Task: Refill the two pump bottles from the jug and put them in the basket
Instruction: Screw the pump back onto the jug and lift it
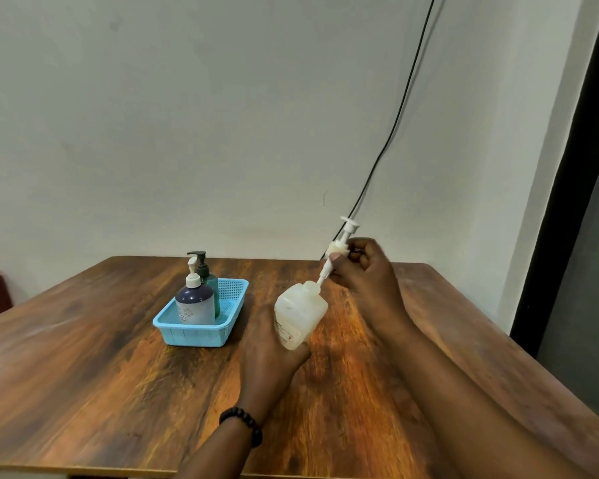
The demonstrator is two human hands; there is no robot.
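My left grip (274, 344) held the white jug (300, 314) tilted above the table (118, 375). My right grip (362, 262) pinched its pump (339, 248), half out. I needed a straight, slow pull, no drips.

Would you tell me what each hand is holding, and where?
Left hand grips the jug round its body; right hand pinches the pump at its collar.

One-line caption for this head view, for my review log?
Left hand holds white jug; right hand holds its pump at the neck; two bottles stand in blue basket.
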